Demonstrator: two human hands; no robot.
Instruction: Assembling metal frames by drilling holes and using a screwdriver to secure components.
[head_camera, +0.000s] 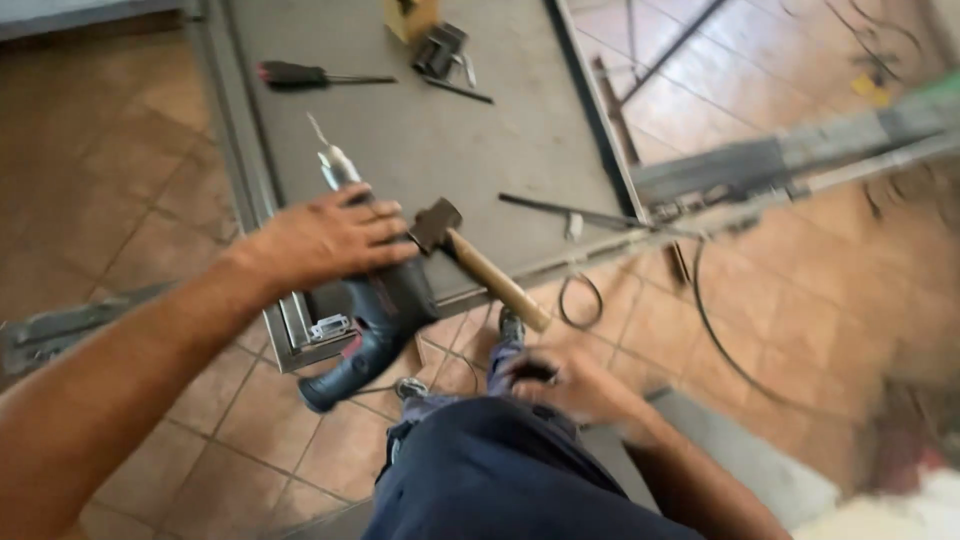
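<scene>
Dark drill (375, 310) under flat left hand (325, 240), arm outstretched

You've only got the one view here, the head cam, so there's no second angle to overlap with. It sits up above your hands and looks steeply down and a bit forward at the grey metal panel (440, 150) lying flat on the tiled floor (110, 150). The panel fills the upper middle of the shot, its near corner close below the lens, its far end running out past the top edge. Your knee (490, 480) pokes in at the bottom, nearer than the panel. Everything right of the panel is smeared with motion blur, while left of it the floor reads fairly clear.
</scene>
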